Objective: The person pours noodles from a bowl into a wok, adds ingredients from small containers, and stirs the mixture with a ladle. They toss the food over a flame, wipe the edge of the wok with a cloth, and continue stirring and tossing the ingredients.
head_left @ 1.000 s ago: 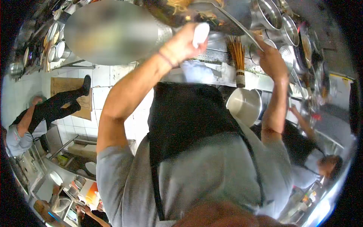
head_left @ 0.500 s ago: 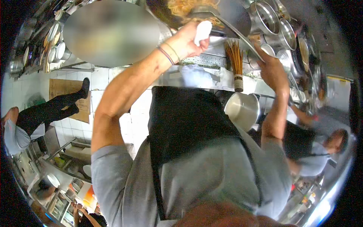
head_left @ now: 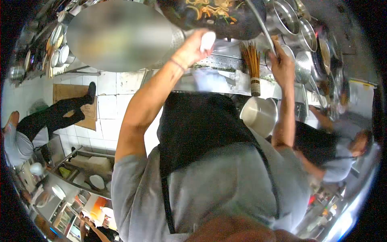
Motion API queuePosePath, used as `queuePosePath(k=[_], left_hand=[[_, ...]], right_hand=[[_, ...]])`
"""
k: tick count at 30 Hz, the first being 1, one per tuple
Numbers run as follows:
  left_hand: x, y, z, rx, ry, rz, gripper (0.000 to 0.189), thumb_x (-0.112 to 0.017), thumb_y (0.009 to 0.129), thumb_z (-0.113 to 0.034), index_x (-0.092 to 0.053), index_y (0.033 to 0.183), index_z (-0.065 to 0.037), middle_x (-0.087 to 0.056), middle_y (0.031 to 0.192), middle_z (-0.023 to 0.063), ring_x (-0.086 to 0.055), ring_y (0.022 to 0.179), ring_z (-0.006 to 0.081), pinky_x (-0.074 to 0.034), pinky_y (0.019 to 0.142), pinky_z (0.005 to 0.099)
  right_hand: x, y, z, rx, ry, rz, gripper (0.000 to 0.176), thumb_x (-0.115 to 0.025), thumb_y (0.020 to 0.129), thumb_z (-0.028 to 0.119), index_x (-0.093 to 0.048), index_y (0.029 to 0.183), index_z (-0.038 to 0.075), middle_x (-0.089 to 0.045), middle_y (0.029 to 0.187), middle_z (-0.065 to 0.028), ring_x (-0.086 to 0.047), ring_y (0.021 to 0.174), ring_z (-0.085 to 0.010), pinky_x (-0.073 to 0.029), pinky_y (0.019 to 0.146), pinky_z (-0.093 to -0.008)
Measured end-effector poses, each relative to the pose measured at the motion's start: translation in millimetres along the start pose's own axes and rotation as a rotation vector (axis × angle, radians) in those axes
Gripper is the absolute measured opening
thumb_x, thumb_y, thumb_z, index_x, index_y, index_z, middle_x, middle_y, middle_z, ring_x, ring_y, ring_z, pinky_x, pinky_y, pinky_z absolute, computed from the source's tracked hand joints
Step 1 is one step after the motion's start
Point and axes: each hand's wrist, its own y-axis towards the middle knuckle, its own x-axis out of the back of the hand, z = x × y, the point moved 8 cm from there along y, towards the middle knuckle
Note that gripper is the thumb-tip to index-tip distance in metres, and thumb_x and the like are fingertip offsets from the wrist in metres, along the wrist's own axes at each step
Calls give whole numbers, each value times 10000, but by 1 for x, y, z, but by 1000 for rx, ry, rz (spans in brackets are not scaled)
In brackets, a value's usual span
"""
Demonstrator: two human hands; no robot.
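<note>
One dark wok (head_left: 242, 29) of noodle-like food (head_left: 213, 10) sits just beyond two bare hands, the left hand (head_left: 195, 47) curled around one white cloth (head_left: 208, 41) near its rim, the right hand (head_left: 283, 66) closed on one long metal utensil (head_left: 264, 26), one bamboo brush (head_left: 252, 62) between them.

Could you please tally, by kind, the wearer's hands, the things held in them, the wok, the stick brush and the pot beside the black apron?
Hands: 2, left hand and right hand
Long-handled tool: 1
White cloth-like bundle: 1
Wok: 1
Stick brush: 1
Pot: 1
Total: 7
</note>
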Motion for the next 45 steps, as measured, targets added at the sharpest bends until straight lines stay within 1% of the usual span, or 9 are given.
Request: queuePosePath(k=[11, 20, 25, 27, 30, 33, 35, 39, 45], left_hand=[[-10, 21, -33, -4, 152, -156, 227, -586, 929, -402, -610, 897, -178, -607, 703, 41, -585, 618, 188, -447, 490, 320], [-10, 18, -33, -62, 183, -100, 281, -501, 963, -448, -604, 958, -187, -615, 748, 37, -570, 635, 187, -434, 483, 313], [-10, 11, -31, -80, 115, -182, 295, -561, 930, -452, -597, 936, -160, -604, 764, 110, -553, 612, 234, -475, 559, 370], [-12, 8, -31, -72, 75, -177, 298, -581, 923, -449, -602, 936, -151, -603, 763, 107, -564, 638, 247, -477, 576, 377], [-15, 8, -31, 6, 18, -150, 341, -627, 910, -427, -586, 987, -98, -599, 850, 148, -591, 725, 303, -517, 656, 437], [-27, 12, -39, -9, -63, -109, 410, -662, 920, -339, -536, 1101, 7, -573, 1017, 236, -615, 845, 388, -574, 782, 527], [0, 50, -48, 28, -95, -102, 369, -634, 941, -283, -524, 1105, 29, -578, 1002, 248, -622, 848, 384, -587, 762, 503], [15, 50, -53, -132, 24, -37, 248, -517, 976, -190, -514, 1058, 44, -589, 954, 270, -626, 782, 335, -582, 623, 376], [-36, -19, 21, 126, -83, -22, 213, -482, 963, -219, -498, 1039, -20, -571, 885, 200, -578, 677, 247, -518, 510, 331]], right_hand=[[-87, 24, -2, -32, -19, -124, 420, -568, 908, 166, -515, 1250, -72, -659, 915, -326, -651, 883, -508, -531, 786, -513], [-70, 52, 21, -292, 768, 285, 213, -551, 918, 220, -584, 908, 9, -551, 574, -62, -518, 439, -135, -393, 391, -322], [-94, 113, 3, -323, 470, 145, 356, -595, 916, 208, -598, 1194, -13, -510, 605, -15, -486, 450, -115, -423, 425, -314], [-126, 139, 7, -309, 591, 275, 162, -570, 865, 129, -637, 893, -16, -622, 654, -131, -631, 533, -247, -484, 453, -393], [-173, 154, -1, -324, 597, 661, 282, -510, 889, 53, -680, 1114, 58, -658, 748, -125, -619, 644, -203, -515, 602, -368], [-115, 120, 31, 677, 44, 56, 283, -592, 861, 136, -653, 1124, 51, -684, 800, -172, -696, 743, -345, -547, 597, -460], [-81, 90, 16, 302, -469, 312, 539, -585, 889, 154, -485, 1416, 201, -672, 1109, -179, -672, 945, -367, -540, 800, -476], [-1, 34, 14, 312, -603, 57, 655, -551, 864, 93, -401, 1454, 337, -679, 999, -209, -668, 908, -401, -542, 717, -522], [32, -25, -19, 105, -329, -16, 320, -566, 881, 57, -520, 1198, 53, -639, 958, -292, -615, 938, -487, -485, 751, -551]])
